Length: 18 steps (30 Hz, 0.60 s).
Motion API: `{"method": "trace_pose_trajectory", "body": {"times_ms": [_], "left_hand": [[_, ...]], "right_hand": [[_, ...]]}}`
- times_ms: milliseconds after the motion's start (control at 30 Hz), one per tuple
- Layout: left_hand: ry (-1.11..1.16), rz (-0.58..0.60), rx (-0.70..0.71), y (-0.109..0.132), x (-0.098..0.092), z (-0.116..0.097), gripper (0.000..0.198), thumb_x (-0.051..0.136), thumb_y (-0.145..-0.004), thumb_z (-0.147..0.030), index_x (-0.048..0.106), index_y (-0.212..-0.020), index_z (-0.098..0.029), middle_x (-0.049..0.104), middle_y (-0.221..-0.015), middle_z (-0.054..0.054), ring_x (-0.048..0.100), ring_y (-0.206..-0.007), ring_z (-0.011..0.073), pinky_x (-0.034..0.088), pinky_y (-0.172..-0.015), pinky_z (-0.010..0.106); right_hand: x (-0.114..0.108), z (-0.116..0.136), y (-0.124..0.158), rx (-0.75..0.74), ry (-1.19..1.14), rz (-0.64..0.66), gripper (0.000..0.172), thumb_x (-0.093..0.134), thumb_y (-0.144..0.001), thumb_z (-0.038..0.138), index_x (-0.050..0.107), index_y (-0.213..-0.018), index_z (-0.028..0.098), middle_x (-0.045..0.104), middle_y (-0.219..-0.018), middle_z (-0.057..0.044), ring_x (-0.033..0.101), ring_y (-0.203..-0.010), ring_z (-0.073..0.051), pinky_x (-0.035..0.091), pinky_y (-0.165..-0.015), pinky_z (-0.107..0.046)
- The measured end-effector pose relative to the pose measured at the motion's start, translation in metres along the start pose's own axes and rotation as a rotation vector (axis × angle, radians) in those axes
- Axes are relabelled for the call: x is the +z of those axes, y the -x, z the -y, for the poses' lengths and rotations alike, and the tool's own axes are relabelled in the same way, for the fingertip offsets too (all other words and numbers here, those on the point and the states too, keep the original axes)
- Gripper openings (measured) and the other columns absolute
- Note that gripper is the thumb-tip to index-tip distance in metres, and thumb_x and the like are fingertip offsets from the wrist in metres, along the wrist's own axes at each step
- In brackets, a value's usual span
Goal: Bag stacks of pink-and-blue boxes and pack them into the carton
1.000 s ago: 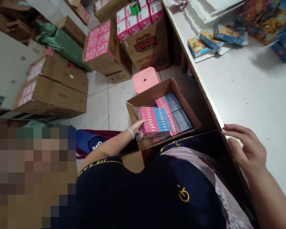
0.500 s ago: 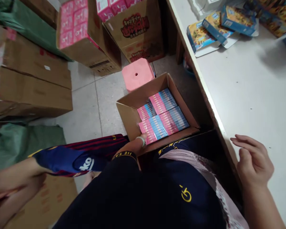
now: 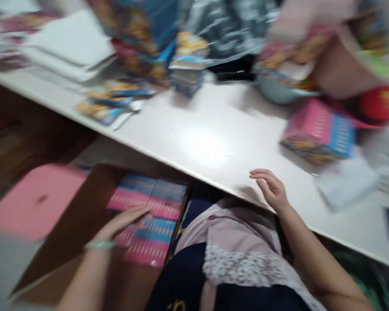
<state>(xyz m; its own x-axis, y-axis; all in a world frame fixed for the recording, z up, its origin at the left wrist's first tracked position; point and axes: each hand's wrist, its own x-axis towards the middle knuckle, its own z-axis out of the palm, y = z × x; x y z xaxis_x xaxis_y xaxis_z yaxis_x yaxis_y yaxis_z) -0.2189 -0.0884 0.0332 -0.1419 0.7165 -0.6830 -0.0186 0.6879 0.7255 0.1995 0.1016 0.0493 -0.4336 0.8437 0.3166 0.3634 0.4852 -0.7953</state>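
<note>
My left hand (image 3: 134, 218), with a pale green bangle at the wrist, reaches into an open cardboard box (image 3: 68, 242) on my left. Its fingers lie stretched over the pink-and-blue packs (image 3: 164, 207) stacked inside, and I see no grip on any of them. Over the front edge of the white table (image 3: 194, 151), my right hand (image 3: 270, 188) hovers with fingers loosely bent and apart, holding nothing. A pink-and-blue stack of small packets (image 3: 320, 131) stands on the table beyond it, to the right. The picture is blurred by motion.
Beside the box stands a pink stool (image 3: 35, 198). Flattened yellow-and-blue cartons (image 3: 110, 101) lie near the table edge. Farther back are a small upright carton (image 3: 188, 65), dark plastic wrapping (image 3: 233, 34) and a pale blue bowl (image 3: 275, 88). White paper (image 3: 346, 179) lies at right.
My view has swung right, from the floor and stacked cartons to the tabletop. My left hand has moved from the packs' near edge to over their tops. My right hand stays empty.
</note>
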Motion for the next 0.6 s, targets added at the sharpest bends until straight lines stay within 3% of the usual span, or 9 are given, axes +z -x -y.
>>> {"method": "trace_pose_trajectory", "body": {"times_ms": [67,133,167,233,333,433,500,600], "left_hand": [[-0.079,0.212,0.088,-0.035,-0.001,-0.051,0.036,0.074,-0.068,-0.058,0.078,-0.079,-0.023,0.072,-0.067,0.008,0.061,-0.052,0.0211,0.055,-0.055,0.033],[-0.128,0.426,0.227,-0.063,0.023,-0.104,0.04,0.072,-0.07,-0.061,0.078,-0.089,-0.026,0.075,-0.076,0.008,0.063,-0.057,0.0215,0.055,-0.058,0.033],[-0.12,0.489,0.304,-0.074,0.046,-0.129,0.041,0.073,-0.07,-0.061,0.078,-0.091,-0.026,0.076,-0.079,0.009,0.063,-0.058,0.0213,0.055,-0.06,0.033],[-0.038,0.52,0.443,-0.092,0.113,-0.177,0.043,0.074,-0.072,-0.058,0.076,-0.092,-0.02,0.075,-0.081,0.012,0.065,-0.062,0.0218,0.056,-0.066,0.035],[0.109,0.481,0.509,-0.131,0.239,-0.234,0.049,0.071,-0.077,-0.055,0.069,-0.106,-0.015,0.073,-0.103,0.016,0.068,-0.095,0.0268,0.054,-0.082,0.037],[0.134,0.429,0.469,-0.184,0.349,-0.269,0.04,0.067,-0.084,-0.048,0.063,-0.111,-0.018,0.064,-0.127,0.015,0.061,-0.116,0.0253,0.05,-0.092,0.036],[0.194,0.31,0.411,-0.216,0.399,-0.283,0.032,0.062,-0.089,-0.045,0.062,-0.107,-0.019,0.059,-0.134,0.013,0.054,-0.126,0.0234,0.046,-0.098,0.034],[0.28,0.232,0.378,-0.246,0.442,-0.295,0.035,0.051,-0.094,-0.051,0.06,-0.106,-0.02,0.059,-0.132,0.011,0.052,-0.129,0.0193,0.044,-0.101,0.029]], "right_hand": [[-0.036,-0.028,0.003,0.134,-0.046,-0.368,0.019,0.054,-0.094,0.034,0.069,-0.094,0.023,0.069,-0.103,-0.006,0.066,-0.096,-0.019,0.053,-0.088,-0.038],[-0.077,-0.06,0.006,0.238,-0.123,-0.797,0.024,0.052,-0.093,0.042,0.066,-0.096,0.022,0.068,-0.105,-0.006,0.065,-0.095,-0.016,0.052,-0.089,-0.036],[-0.096,-0.075,0.008,0.279,-0.168,-0.988,0.026,0.052,-0.092,0.044,0.063,-0.1,0.022,0.067,-0.108,-0.005,0.065,-0.097,-0.015,0.05,-0.091,-0.036],[-0.129,-0.103,0.007,0.374,-0.277,-1.241,0.031,0.05,-0.09,0.047,0.057,-0.108,0.023,0.063,-0.118,-0.006,0.062,-0.108,-0.014,0.046,-0.099,-0.036],[-0.164,-0.135,-0.008,0.49,-0.438,-1.323,0.039,0.042,-0.092,0.048,0.05,-0.121,0.023,0.054,-0.136,-0.009,0.056,-0.122,-0.014,0.041,-0.106,-0.037],[-0.197,-0.155,-0.036,0.455,-0.515,-1.32,0.042,0.031,-0.096,0.046,0.046,-0.127,0.022,0.051,-0.142,-0.01,0.054,-0.126,-0.012,0.041,-0.108,-0.035],[-0.221,-0.164,-0.057,0.46,-0.543,-1.279,0.042,0.025,-0.099,0.043,0.045,-0.13,0.024,0.053,-0.141,-0.008,0.054,-0.127,-0.01,0.042,-0.106,-0.031],[-0.254,-0.177,-0.085,0.624,-0.6,-1.112,0.048,0.014,-0.102,0.043,0.049,-0.127,0.022,0.062,-0.128,-0.01,0.061,-0.117,-0.013,0.05,-0.095,-0.03]]}}
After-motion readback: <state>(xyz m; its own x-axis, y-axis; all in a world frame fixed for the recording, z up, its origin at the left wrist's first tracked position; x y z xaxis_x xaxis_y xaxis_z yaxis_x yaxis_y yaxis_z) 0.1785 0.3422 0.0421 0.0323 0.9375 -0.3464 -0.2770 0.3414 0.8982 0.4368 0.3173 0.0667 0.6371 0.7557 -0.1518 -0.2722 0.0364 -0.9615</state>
